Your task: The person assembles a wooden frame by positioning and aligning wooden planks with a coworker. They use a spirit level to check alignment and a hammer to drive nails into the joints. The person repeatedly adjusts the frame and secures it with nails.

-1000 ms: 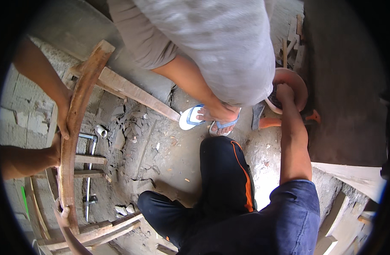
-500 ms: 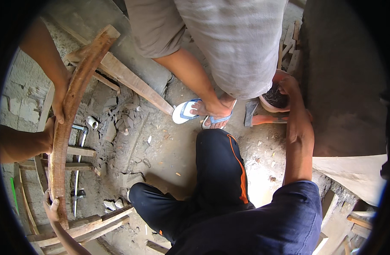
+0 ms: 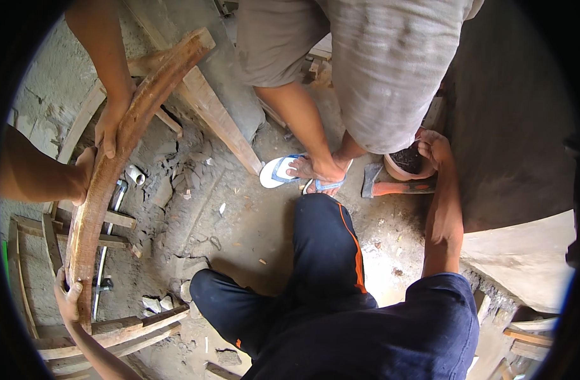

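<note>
On the left a long curved wooden beam (image 3: 116, 152) leans across the frame. My left hand (image 3: 68, 301) grips its lower end, thumb on the edge and fingers partly hidden. Two hands of another person hold the beam higher up, one hand (image 3: 114, 123) near its upper half and the other hand (image 3: 84, 176) below that. At the right, my right hand (image 3: 435, 149) is closed in a pinch at the rim of a round bowl (image 3: 400, 170) with dark, thin pieces inside, likely nails. What the fingertips hold is too small to make out.
Beside the bowl lies a hatchet (image 3: 397, 188) with an orange handle. The other person's sandalled foot (image 3: 280, 171) stands just past my knee. Curved timbers (image 3: 112, 335) and a white pipe (image 3: 109, 253) lie at lower left, with rubble (image 3: 176, 183) nearby. A large grey-brown surface (image 3: 505, 126) borders the right.
My right hand has come up out of the bowl to its rim, fingers pinched. The view has shifted slightly. All three hands remain on the beam.
</note>
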